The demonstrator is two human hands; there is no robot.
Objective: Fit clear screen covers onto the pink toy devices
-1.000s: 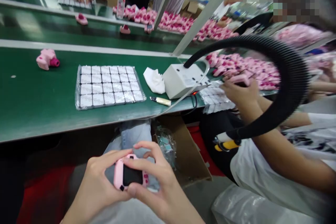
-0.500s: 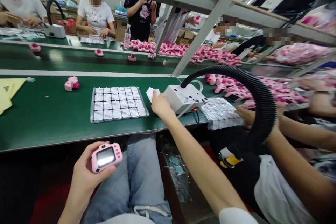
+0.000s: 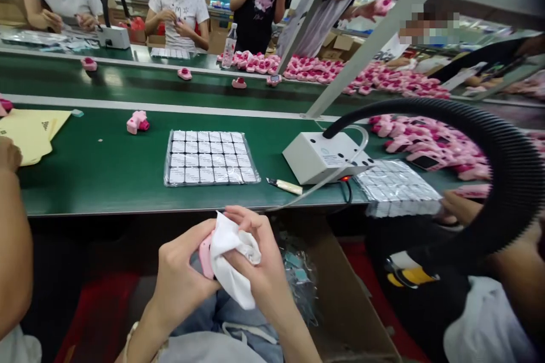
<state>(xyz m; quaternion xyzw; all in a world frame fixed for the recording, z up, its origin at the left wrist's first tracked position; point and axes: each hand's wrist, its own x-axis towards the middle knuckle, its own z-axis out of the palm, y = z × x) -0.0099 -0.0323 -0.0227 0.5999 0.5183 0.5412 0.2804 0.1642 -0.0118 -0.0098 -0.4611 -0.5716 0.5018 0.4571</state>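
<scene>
Over my lap, my left hand holds a small pink toy camera, of which only one edge shows. My right hand presses a crumpled white cloth against the camera's face, covering most of it. Both hands are below the front edge of the green conveyor table.
On the table lie a plastic-wrapped tray of small white squares, a white box with a black ribbed hose, a small brush and another pink camera. Co-workers sit left, right and across; piles of pink cameras lie at right.
My right hand fetched the white cloth from the table beside the white box and brought it down onto the camera. The camera's screen, visible before, is now covered.
</scene>
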